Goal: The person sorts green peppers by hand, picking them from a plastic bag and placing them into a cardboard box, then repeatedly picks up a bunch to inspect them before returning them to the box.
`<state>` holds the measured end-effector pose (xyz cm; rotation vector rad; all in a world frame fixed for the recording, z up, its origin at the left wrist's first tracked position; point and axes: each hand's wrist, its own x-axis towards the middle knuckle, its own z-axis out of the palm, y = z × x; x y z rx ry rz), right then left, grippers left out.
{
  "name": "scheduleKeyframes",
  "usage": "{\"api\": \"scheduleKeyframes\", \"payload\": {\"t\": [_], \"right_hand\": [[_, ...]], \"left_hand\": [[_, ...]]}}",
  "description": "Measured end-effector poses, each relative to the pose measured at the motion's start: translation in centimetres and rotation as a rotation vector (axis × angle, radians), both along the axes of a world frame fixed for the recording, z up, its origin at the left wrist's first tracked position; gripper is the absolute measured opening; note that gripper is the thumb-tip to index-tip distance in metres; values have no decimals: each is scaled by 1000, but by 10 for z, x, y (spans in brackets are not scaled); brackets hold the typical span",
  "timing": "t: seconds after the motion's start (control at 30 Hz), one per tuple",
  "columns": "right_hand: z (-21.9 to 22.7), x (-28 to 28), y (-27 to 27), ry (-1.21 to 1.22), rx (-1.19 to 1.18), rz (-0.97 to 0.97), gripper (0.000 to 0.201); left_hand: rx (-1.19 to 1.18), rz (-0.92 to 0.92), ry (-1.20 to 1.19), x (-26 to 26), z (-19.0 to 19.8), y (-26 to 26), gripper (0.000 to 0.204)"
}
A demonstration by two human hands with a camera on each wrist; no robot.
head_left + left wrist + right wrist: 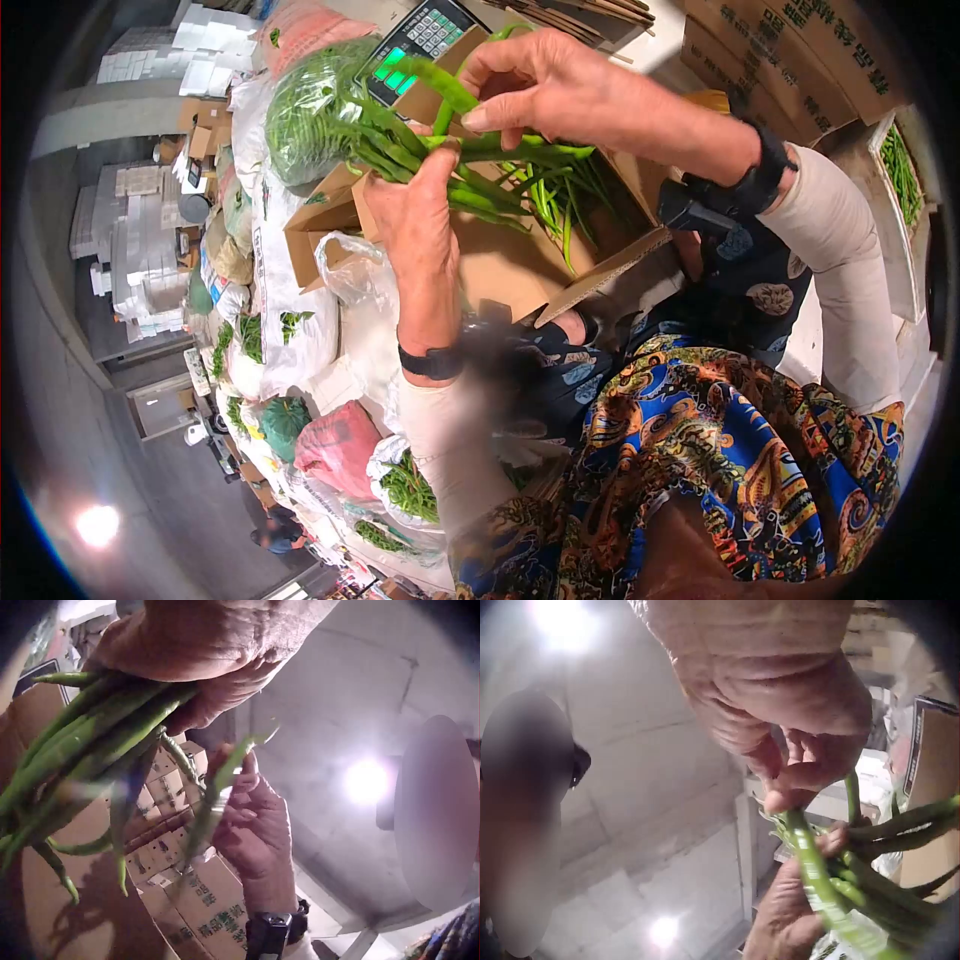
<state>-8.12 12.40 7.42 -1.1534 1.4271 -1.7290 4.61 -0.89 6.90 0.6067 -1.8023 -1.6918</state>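
Observation:
A bunch of long green peppers [395, 150] is gripped in my left hand [420, 215], the thumb lying over the stem ends. They fan out on both sides of the hand. Just above, my right hand [545, 85] pinches a single long green pepper [817, 877] at its stem end between thumb and fingers. In the left wrist view this pepper hangs apart from the bunch [97, 742]. Both hands are over an open cardboard box [510, 270], where more long green peppers [570, 205] lie along one side.
A digital scale [435, 30] with a lit green display stands beyond the box. Beside it sits a clear plastic bag of green produce [315, 110]. Printed cardboard boxes [780, 60] are stacked at the right, near a white crate [905, 270] of green produce. Sacks [340, 445] line the left.

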Motion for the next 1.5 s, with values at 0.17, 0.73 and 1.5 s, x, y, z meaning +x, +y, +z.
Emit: {"api": "scheduleKeyframes", "payload": {"t": [0.17,0.73,1.5], "right_hand": [[-5,-24,6,-433,84,221,19],[-30,-65,22,-427,161,-30,19],[-61,-43,-10,-16,353,-100,38]], "left_hand": [[206,-3,-6,6,-7,-15,24],[771,-38,289,49,-6,-73,26],[862,-551,495,38,-10,-49,38]]}}
